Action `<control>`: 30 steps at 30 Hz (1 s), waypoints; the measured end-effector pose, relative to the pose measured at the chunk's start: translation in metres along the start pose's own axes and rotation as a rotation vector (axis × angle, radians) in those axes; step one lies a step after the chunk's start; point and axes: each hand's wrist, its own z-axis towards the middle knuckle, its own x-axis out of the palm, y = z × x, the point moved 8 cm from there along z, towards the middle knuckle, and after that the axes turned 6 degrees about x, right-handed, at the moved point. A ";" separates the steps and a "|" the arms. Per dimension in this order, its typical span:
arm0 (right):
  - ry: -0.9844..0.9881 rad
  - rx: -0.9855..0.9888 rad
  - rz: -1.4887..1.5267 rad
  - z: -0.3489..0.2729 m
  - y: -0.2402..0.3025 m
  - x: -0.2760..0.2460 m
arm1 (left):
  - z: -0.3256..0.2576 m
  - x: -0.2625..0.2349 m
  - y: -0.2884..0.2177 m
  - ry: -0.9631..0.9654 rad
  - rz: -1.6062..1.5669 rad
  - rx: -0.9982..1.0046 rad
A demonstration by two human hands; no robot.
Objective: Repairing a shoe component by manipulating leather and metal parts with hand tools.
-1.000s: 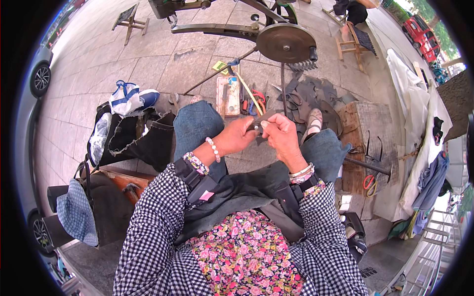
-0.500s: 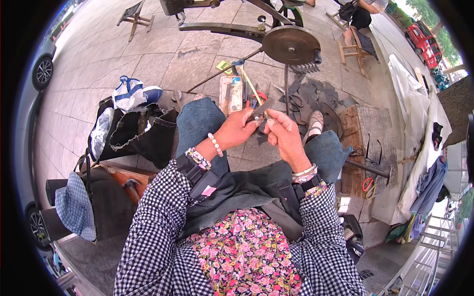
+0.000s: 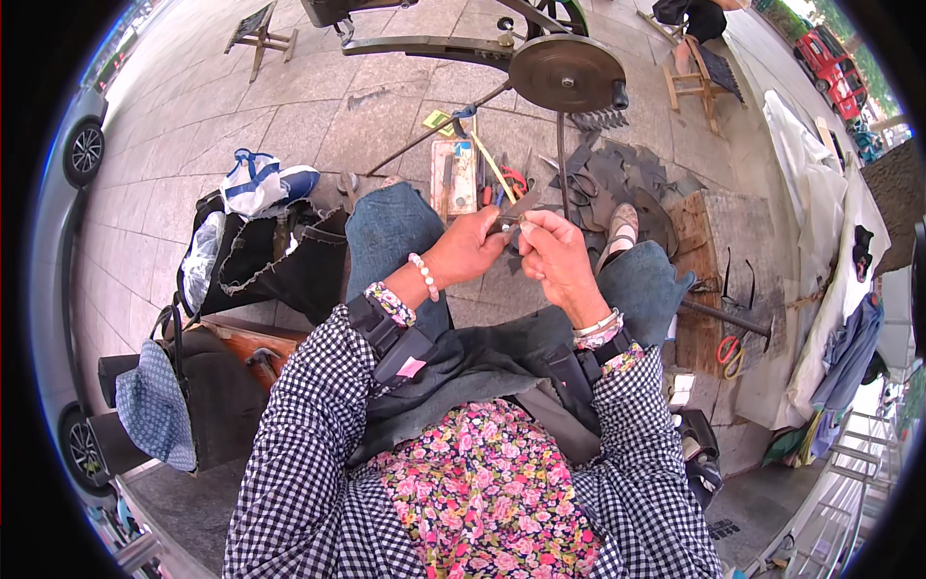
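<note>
Left hand (image 3: 470, 249) and right hand (image 3: 557, 256) raised together above blue-jeaned knees, both pinching one small dark metal piece (image 3: 511, 224); large rusty round metal wheel (image 3: 567, 72) far beyond.

Left hand (image 3: 475, 247) and right hand (image 3: 557, 259) meet above the knees, pinching a small dark piece (image 3: 512, 226). Tool tray (image 3: 453, 178) and round grinding wheel (image 3: 566, 72) on pavement ahead.

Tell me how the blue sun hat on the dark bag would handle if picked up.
The hat droops over the bag, so it is probably soft, floppy cloth. It looks thin, so likely light. Unlikely to roll or break.
</note>
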 end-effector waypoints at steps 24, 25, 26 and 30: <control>-0.060 -0.066 -0.129 -0.002 0.009 -0.001 | 0.000 -0.003 -0.002 0.029 -0.036 -0.091; -0.051 -0.077 -0.125 0.000 0.009 -0.004 | -0.002 0.007 -0.004 0.088 -0.127 -0.082; -0.041 -0.088 -0.122 0.002 0.010 -0.006 | -0.004 0.015 -0.006 0.147 -0.218 -0.073; -0.063 -0.068 -0.158 0.000 0.012 -0.004 | -0.002 0.012 -0.013 0.186 -0.149 -0.072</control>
